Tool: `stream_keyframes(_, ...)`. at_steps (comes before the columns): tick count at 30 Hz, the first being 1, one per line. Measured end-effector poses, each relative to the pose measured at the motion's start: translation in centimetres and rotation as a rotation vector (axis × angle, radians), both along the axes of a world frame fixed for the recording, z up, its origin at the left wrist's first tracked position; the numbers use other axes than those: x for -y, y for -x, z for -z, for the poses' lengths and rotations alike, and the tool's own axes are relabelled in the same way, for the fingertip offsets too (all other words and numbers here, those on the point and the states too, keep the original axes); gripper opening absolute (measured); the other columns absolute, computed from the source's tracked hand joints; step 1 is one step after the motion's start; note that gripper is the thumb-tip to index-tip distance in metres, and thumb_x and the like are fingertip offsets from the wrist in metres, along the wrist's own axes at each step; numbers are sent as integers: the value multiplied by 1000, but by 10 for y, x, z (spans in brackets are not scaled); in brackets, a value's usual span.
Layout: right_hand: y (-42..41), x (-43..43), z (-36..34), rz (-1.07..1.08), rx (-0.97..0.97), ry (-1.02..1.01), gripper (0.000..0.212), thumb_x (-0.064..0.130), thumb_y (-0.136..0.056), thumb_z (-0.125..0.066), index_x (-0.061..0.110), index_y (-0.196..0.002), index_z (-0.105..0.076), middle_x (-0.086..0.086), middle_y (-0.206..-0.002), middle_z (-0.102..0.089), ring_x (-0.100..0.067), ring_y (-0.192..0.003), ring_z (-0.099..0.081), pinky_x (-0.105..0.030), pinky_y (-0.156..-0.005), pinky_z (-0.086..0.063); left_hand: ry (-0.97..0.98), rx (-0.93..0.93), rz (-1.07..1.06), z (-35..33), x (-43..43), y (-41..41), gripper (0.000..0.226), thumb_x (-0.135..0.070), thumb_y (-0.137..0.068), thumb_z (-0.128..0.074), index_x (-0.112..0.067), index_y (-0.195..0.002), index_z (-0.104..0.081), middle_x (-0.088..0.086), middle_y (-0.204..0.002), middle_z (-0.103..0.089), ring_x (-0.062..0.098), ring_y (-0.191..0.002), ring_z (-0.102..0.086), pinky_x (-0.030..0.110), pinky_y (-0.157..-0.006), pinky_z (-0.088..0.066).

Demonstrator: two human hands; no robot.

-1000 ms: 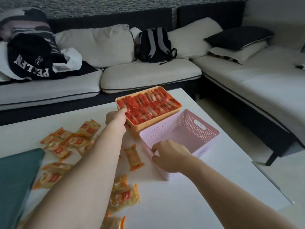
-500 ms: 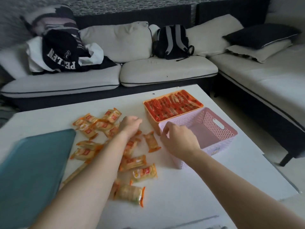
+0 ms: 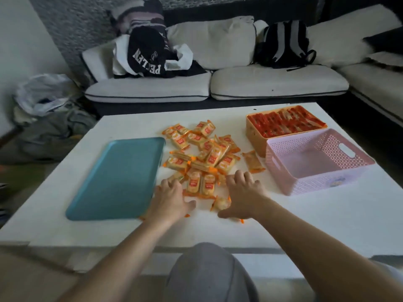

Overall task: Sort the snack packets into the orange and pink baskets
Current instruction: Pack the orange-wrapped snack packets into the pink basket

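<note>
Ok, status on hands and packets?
Left hand, right hand both touching near edge of yellow packets. Orange basket full of red packets, pink basket empty. Teal tray left of pile.

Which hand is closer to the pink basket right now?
Right. The right hand rests on snack packets just left of the pink basket; the left hand is farther away, beside the teal tray.

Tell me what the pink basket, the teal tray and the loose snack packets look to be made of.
Pink basket: likely moulded plastic, matte; walls pierced by a regular hole pattern, with a cut-out handle. Teal tray: probably plastic, smooth and matte; even colour, rounded corners, raised rim, though the blur leaves it open. Snack packets: thin, slightly glossy film wrappers with crimped orange ends.
</note>
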State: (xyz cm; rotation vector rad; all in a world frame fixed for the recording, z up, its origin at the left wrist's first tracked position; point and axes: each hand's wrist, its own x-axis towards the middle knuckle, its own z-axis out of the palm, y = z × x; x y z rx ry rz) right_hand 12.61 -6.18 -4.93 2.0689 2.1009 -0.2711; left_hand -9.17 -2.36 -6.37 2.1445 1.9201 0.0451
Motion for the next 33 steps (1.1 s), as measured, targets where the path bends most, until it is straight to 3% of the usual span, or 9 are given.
stream_keyframes(2, 8, 5, 9, 46, 21, 30, 109, 75, -74, -65, 15, -153, -21, -11, -154, -23, -37, -141, -29, -49, -106, -42, 33, -13, -69, 10, 6, 7, 63, -61, -75, -72, -18, -116, -52, 9, -129, -44, 32, -117, -52, 44, -98, -48)
stream_keyframes(5, 13, 5, 17, 73, 39, 19, 93, 60, -83, -67, 14, -152, -25, -13, -153, -28, -38, -140, -31, -46, -107, -43, 25, 3, -80, 13, 7, 7, 56, -30, -81, -75, -16, -127, -45, 15, -136, -42, 34, -118, -56, 44, -97, -51)
stream_keyframes(7, 12, 1, 17, 88, 44, -4, 85, 52, -84, -70, 12, -148, -29, -12, -149, -37, -35, -139, -33, -42, -105, -43, 102, 1, -101, 11, 4, 6, 72, -15, -83, -73, -14, -142, -32, 16, -142, -38, 36, -122, -55, 46, -99, -51)
stream_keyframes(12, 7, -6, 18, 72, 68, 93, 87, 58, -72, -76, 15, -141, -46, -11, -139, -47, -31, -131, -40, -39, -97, -45, 124, -150, 29, 15, 4, 11, 85, -7, -88, -63, -23, -155, -12, 18, -145, -39, 37, -124, -54, 45, -96, -51)
stream_keyframes(15, 5, -9, 14, 72, -39, 154, 71, 47, -77, -77, 15, -135, -50, -11, -133, -50, -30, -122, -50, -34, -85, -50, 80, -127, 47, 20, 6, 11, 76, -11, -92, -59, -20, -155, -17, 15, -143, -48, 37, -127, -51, 45, -101, -47)
stream_keyframes(18, -4, -20, -2, 81, -229, 23, 49, 33, -76, -75, 16, -116, -54, -4, -113, -58, -24, -95, -60, -31, -67, -49, 35, 106, -32, 16, 2, 15, 61, -16, -90, -62, -18, -144, -32, 7, -140, -50, 31, -119, -57, 44, -98, -50)
stream_keyframes(22, -18, -39, -5, -10, -153, -238, 51, 30, -76, -70, 24, -123, -51, 2, -120, -53, -24, -111, -56, -31, -70, -41, -130, 325, -170, 4, -7, 30, 33, -22, -98, -55, -17, -126, -40, 11, -127, -47, 37, -105, -58, 44, -89, -48)
stream_keyframes(27, -16, -47, 12, -46, -51, -51, 51, 19, -80, -71, 23, -124, -45, 1, -110, -60, -25, -110, -57, -35, -80, -48, 29, -37, -265, 0, -6, 54, 60, -43, -84, -68, -20, -130, -37, 7, -122, -45, 35, -111, -59, 40, -84, -49)
stream_keyframes(33, -16, -53, 4, 47, 30, -124, 50, 28, -78, -76, 20, -117, -46, 2, -95, -65, -23, -89, -64, -33, -71, -46, 16, -166, -235, 1, -2, 59, 37, -27, -85, -66, -18, -117, -50, 5, -118, -59, 32, -113, -63, 40, -87, -51)
